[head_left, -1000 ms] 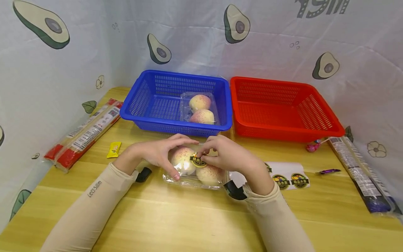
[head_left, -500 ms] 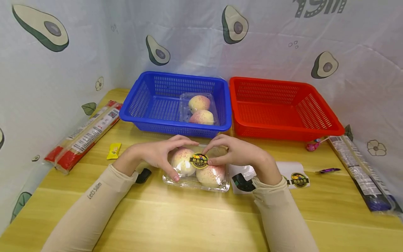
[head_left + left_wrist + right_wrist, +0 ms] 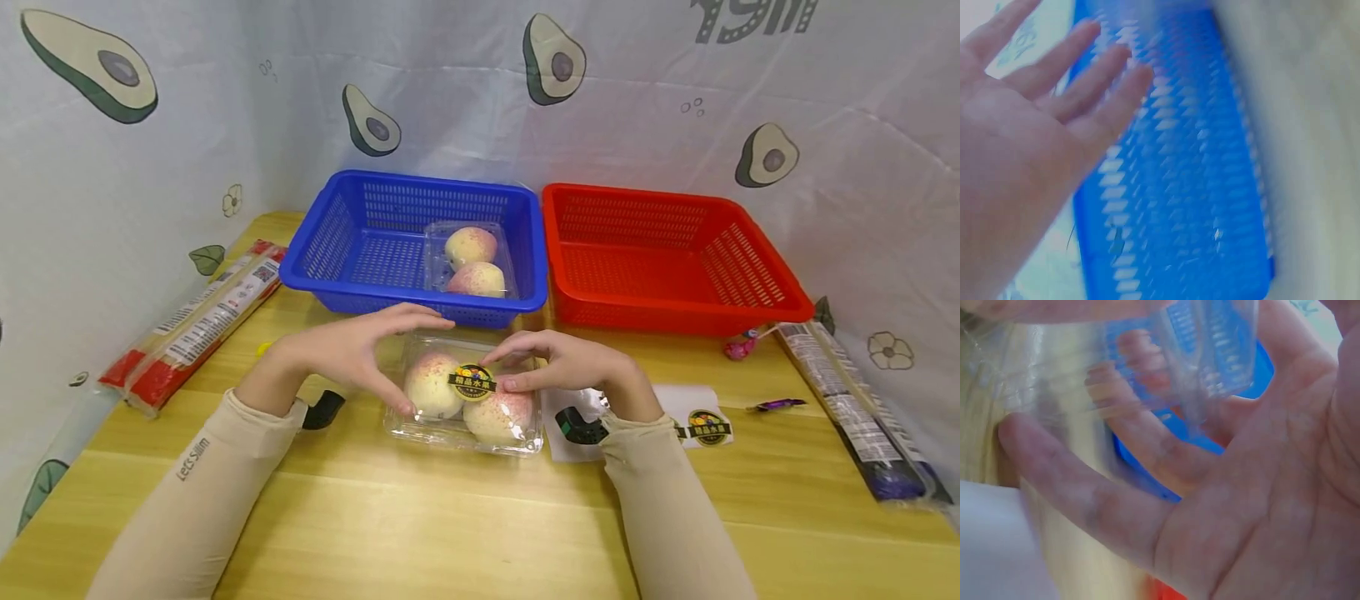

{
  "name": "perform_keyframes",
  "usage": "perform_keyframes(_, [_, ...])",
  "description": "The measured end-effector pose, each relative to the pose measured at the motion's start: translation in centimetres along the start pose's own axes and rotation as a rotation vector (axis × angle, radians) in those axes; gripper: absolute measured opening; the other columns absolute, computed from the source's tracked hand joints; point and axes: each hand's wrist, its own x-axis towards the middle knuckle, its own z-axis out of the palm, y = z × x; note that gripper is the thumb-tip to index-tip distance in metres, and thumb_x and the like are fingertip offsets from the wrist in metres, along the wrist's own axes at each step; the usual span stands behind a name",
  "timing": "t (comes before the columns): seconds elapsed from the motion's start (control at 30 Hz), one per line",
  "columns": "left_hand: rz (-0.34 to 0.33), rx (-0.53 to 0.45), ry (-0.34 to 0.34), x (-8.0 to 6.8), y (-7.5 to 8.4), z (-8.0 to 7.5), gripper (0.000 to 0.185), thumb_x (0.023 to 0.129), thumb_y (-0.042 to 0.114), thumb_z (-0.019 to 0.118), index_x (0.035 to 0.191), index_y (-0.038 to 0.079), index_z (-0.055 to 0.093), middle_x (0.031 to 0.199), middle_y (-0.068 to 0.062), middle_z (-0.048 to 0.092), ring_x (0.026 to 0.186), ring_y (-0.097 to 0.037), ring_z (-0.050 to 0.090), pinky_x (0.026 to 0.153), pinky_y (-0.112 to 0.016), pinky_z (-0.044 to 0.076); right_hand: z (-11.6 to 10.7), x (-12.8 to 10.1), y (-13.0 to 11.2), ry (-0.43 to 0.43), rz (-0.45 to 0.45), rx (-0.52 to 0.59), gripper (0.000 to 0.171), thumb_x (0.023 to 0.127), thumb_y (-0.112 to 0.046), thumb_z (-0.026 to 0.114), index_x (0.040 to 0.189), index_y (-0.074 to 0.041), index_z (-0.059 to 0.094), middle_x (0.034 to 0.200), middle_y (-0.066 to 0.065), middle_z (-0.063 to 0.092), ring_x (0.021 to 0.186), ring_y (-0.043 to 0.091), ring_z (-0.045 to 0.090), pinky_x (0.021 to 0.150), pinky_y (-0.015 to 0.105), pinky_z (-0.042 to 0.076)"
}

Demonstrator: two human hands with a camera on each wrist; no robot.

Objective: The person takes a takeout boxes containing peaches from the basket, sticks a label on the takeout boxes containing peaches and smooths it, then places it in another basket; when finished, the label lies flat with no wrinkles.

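Note:
A clear plastic clamshell box [image 3: 427, 434] stands on the table in the head view, with two pink-speckled peaches [image 3: 433, 387] inside. A round black and gold sticker [image 3: 472, 382] lies across its lid. My right hand [image 3: 573, 362] holds the box's right side, thumb by the sticker; in the right wrist view its fingers [image 3: 1091, 500] curl behind the clear plastic. To the left of the box, my left hand [image 3: 345, 350] is spread and apart from it, holding nothing. Its fingers [image 3: 1107, 106] look extended in the blurred left wrist view.
Behind the box stand a blue basket [image 3: 416, 298] with another boxed pair of peaches [image 3: 472, 247], and a red basket [image 3: 675, 312]. A sticker sheet [image 3: 675, 404] lies at right. Noodle packs [image 3: 202, 321] lie left; a dark long pack [image 3: 855, 408], lollipop [image 3: 740, 348] and purple wrapper [image 3: 780, 405] lie right.
My right fingers have drawn back from the sticker toward the box's right side, leaving the sticker in full view. My left hand has come off the box and moved left.

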Motion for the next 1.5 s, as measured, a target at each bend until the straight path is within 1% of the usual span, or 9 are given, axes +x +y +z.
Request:
perform_keyframes(0.13, [0.080,-0.143,0.223,-1.1,0.2,-1.9,0.073,0.082,0.014,0.086,0.145,0.003,0.051,0.145,-0.008,0.052,0.129,-0.025,0.052,0.108,-0.043,0.041,-0.1,0.1,0.4,0.001,-0.031,-0.007,0.038,0.097,-0.015,0.070,0.134,-0.010,0.066,0.129,0.002,0.062,0.123,0.029,0.053,0.105,0.047,0.042])
perform_keyframes(0.27, [0.147,-0.286,0.659,-2.1,0.1,-3.4,0.049,0.083,-0.010,0.075,0.130,-0.001,0.063,0.129,-0.012,0.062,0.117,-0.027,0.059,0.100,-0.035,0.047,-0.1,0.3,0.4,0.022,-0.057,-0.046,0.037,0.095,-0.014,0.072,0.131,-0.009,0.068,0.122,0.009,0.061,0.114,0.029,0.052,0.099,0.046,0.045])
perform_keyframes(0.37, [0.015,-0.183,0.951,-2.7,-0.3,-4.4,0.046,0.087,0.001,0.077,0.131,0.007,0.065,0.134,-0.006,0.057,0.124,-0.022,0.050,0.104,-0.035,0.040,-0.1,0.5,0.1,0.030,-0.063,-0.060,0.037,0.093,-0.014,0.075,0.129,-0.009,0.070,0.118,0.013,0.061,0.109,0.029,0.052,0.094,0.045,0.046])
perform_keyframes(0.43, [-0.149,-0.092,1.046,-3.1,-0.8,-5.0,0.052,0.089,0.016,0.078,0.138,0.013,0.062,0.143,-0.001,0.050,0.132,-0.019,0.042,0.107,-0.037,0.035,-0.1,0.6,0.0,0.038,-0.061,-0.064,0.037,0.091,-0.016,0.077,0.127,-0.011,0.071,0.115,0.013,0.061,0.106,0.029,0.053,0.092,0.043,0.046])
perform_keyframes(0.57, [-0.419,-0.063,1.038,-3.8,-2.3,-5.7,0.073,0.088,0.041,0.079,0.152,0.027,0.046,0.156,0.000,0.034,0.136,-0.024,0.035,0.105,-0.045,0.036,-0.1,0.6,0.0,0.066,-0.062,-0.058,0.036,0.088,-0.017,0.080,0.124,-0.014,0.074,0.111,0.014,0.062,0.103,0.031,0.053,0.088,0.043,0.046])
perform_keyframes(0.73, [-0.593,-0.167,0.910,-4.1,-4.1,-5.9,0.101,0.081,0.055,0.080,0.161,0.034,0.023,0.160,-0.011,0.026,0.137,-0.036,0.033,0.105,-0.056,0.038,0.1,0.7,0.0,0.113,-0.109,-0.037,0.035,0.085,-0.013,0.082,0.119,-0.013,0.076,0.103,0.012,0.063,0.098,0.032,0.051,0.085,0.044,0.044])
perform_keyframes(1.07, [-0.629,-0.347,0.790,-4.2,-5.8,-5.7,0.105,0.082,0.048,0.082,0.163,0.031,0.018,0.168,-0.010,0.002,0.149,-0.037,0.015,0.116,-0.054,0.024,-0.2,0.2,-0.7,0.159,-0.144,-0.025,0.034,0.088,-0.010,0.078,0.121,-0.011,0.075,0.099,0.005,0.061,0.093,0.027,0.050,0.075,0.034,0.041])
perform_keyframes(1.3, [-0.588,-0.483,0.796,-4.6,-6.1,-5.1,0.102,0.084,0.037,0.083,0.163,0.029,0.018,0.167,-0.012,0.000,0.143,-0.037,0.030,0.103,-0.046,0.045,-0.5,-0.9,-1.7,0.150,-0.220,0.048,0.033,0.090,-0.004,0.074,0.123,-0.009,0.073,0.096,0.008,0.057,0.094,0.026,0.048,0.077,0.042,0.040])
perform_keyframes(1.5, [-0.560,-0.484,0.790,-4.7,-6.4,-5.0,0.100,0.086,0.035,0.082,0.163,0.027,0.018,0.167,-0.012,-0.001,0.142,-0.039,0.031,0.098,-0.044,0.049,-1.7,-2.8,-2.9,0.231,-0.294,0.130,0.036,0.091,0.002,0.070,0.125,-0.008,0.071,0.107,0.013,0.061,0.101,0.026,0.051,0.081,0.036,0.047])
